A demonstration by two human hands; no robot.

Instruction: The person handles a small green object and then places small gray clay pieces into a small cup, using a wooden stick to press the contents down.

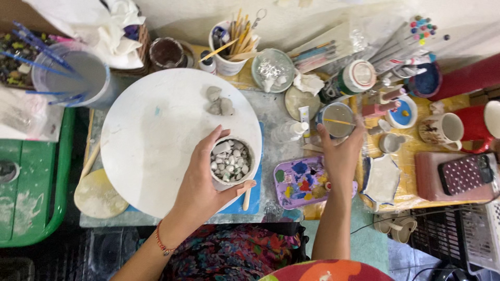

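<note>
Two bare hands work over a crowded craft table. The left hand (pixel 200 182) wraps around a small round white ceramic cup (pixel 231 160) filled with grey and white pebble-like pieces, fingers curled behind its far wall and the thumb lying along its near rim, so the grip is closed on the cup. The cup sits over the near right part of a large round white board (pixel 156 130), which rests on a blue mat (pixel 255 200). Three grey lumps of clay (pixel 219 102) lie apart from the cup, toward the far side of the board.

The right hand (pixel 341 156) reaches away from the body with its fingers spread loosely; its fingertips are at the near edge of a small round container of cloudy water (pixel 336 119) with a thin stick across its top. I cannot tell whether the fingers actually hold anything.

Just beside the right wrist lies a purple rectangular paint palette (pixel 299 182) dabbed with blue, red, green and yellow. A white star-shaped ceramic dish (pixel 383 179) lies to its right, and a white cup of brushes and wooden tools (pixel 229 49) stands at the far edge of the table.
</note>
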